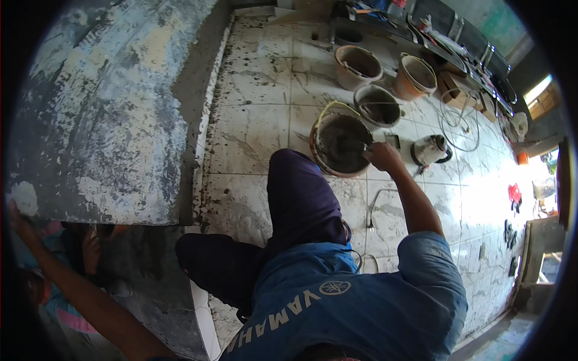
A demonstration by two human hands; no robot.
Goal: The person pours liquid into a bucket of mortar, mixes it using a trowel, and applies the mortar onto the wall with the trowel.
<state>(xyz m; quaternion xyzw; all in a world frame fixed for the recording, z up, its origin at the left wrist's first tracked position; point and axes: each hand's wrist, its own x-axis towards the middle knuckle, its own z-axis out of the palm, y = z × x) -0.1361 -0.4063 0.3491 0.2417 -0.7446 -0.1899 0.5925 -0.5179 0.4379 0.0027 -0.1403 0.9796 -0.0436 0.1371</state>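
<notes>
My right hand point(383, 155) is closed on the handle of a tool, likely a trowel, whose end is inside a bucket of wet grey mix point(337, 135) with a yellow handle. My left hand point(23, 221) reaches to the left edge of the picture, fingers extended against the front edge of a rough, patchy grey slab point(126, 108); it holds nothing that I can see. My knees and blue shirt fill the lower middle.
Several more buckets point(356, 66), a kettle-like steel appliance point(430, 148) and loose cables point(460, 120) lie on mortar-spotted tiles. A cluttered dark counter point(439, 42) runs along the back. At lower left, another person point(90, 249) is partly hidden below the slab.
</notes>
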